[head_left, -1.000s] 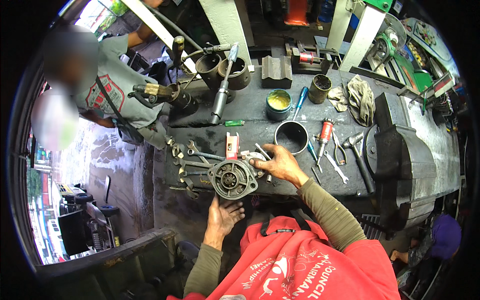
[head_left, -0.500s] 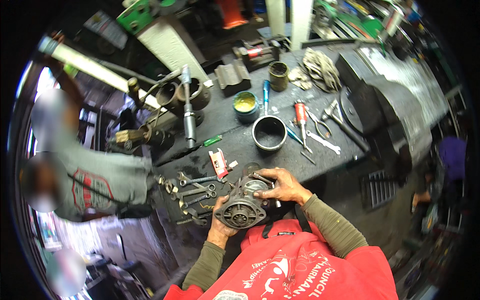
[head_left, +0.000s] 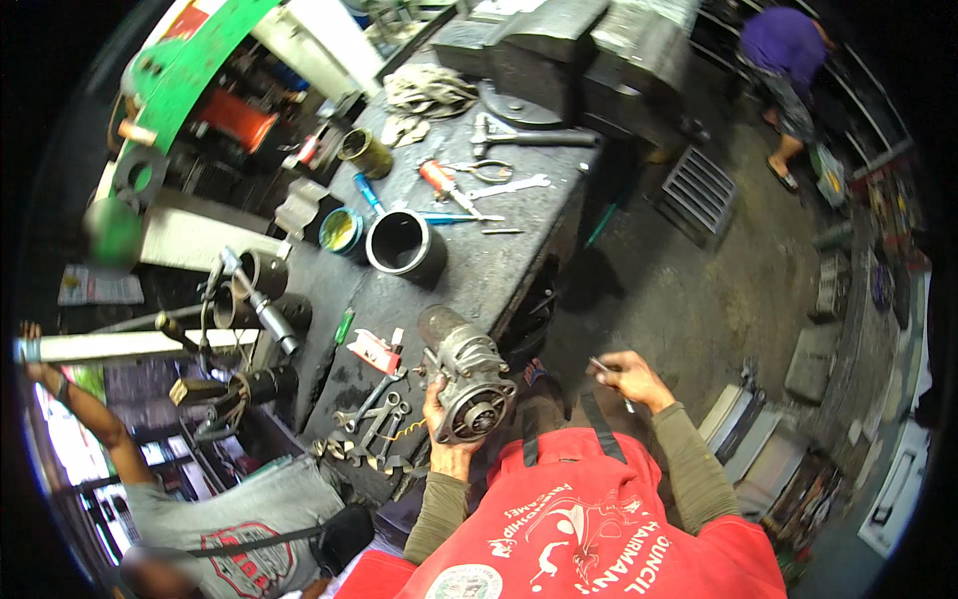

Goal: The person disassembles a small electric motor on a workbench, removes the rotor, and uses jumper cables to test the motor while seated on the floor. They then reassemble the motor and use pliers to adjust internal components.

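Note:
My left hand (head_left: 440,427) grips a greasy grey starter motor (head_left: 463,361) from its left side. Its round, geared end faces me, and its far end is over the bench edge. Well to the right, my right hand (head_left: 639,382) is closed around a slim metal tool (head_left: 598,365). Only the ends of that tool show, so its exact kind is hidden. Several wrenches (head_left: 383,411) lie on the bench left of the motor, beside a torn red-and-white box (head_left: 374,349).
The dark workbench (head_left: 469,275) carries a black cylinder (head_left: 401,246), a tin of yellow grease (head_left: 341,230), pliers (head_left: 483,171), a hammer (head_left: 539,137) and a rag (head_left: 429,90). A co-worker in grey (head_left: 239,519) is at left; a person in purple (head_left: 783,50) bends at far right.
The view has swung to the right. My right hand has come off the starter motor and moved right, with the slim metal tool in it. My left hand still holds the motor.

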